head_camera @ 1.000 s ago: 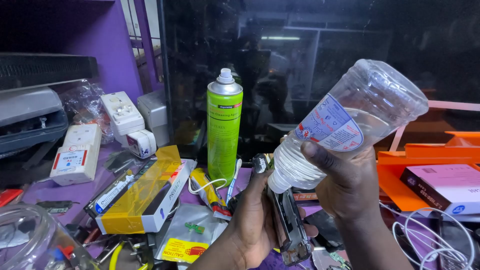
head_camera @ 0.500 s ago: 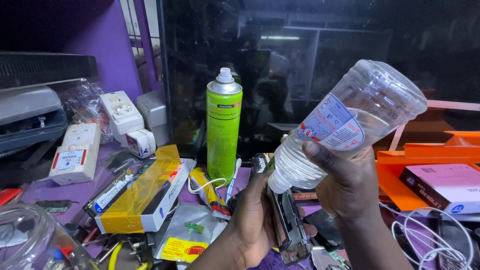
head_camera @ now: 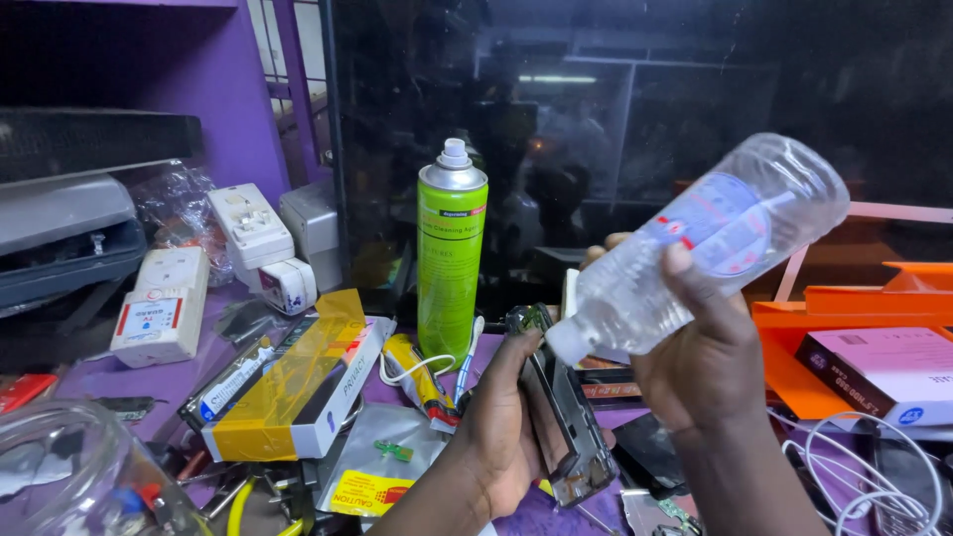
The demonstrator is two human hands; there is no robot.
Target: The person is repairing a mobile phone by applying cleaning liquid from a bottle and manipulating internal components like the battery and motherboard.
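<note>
Overhead, the right hand (head_camera: 700, 372) grips a tilted clear bottle (head_camera: 710, 243), neck down, over the phone frame (head_camera: 561, 422) clasped upright by the left hand (head_camera: 496, 432).

Between the right fingers (head_camera: 685, 273), the bottle (head_camera: 705, 243) is clear, glossy, ribbed plastic with a paper-like label. Against the left fingers (head_camera: 516, 347), the phone (head_camera: 561, 427) shows dark glossy glass and shiny metal edges. Beyond them, the can (head_camera: 452, 263) is glossy green metal.
</note>
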